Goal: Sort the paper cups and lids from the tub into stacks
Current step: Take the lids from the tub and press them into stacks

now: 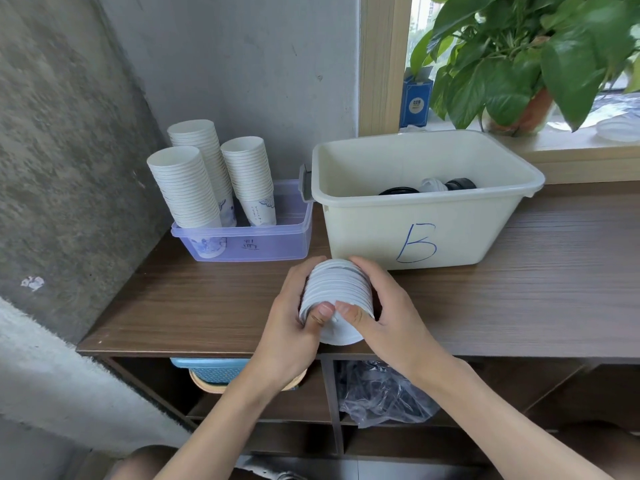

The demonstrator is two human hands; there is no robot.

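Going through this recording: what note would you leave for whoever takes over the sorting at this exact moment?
Hands: left hand and right hand together grip one stack of white lids, held on its side over the table near its front edge.
Done: three cup stacks stand in the purple tray, left of the tub.
Left: a few black pieces and a white one lie in the tub; the lid stack is not yet set down.

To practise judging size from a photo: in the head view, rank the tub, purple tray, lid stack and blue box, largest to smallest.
1. tub
2. purple tray
3. lid stack, nearest the camera, which flatters it
4. blue box, farthest away, so its true rank against the stack is unsure
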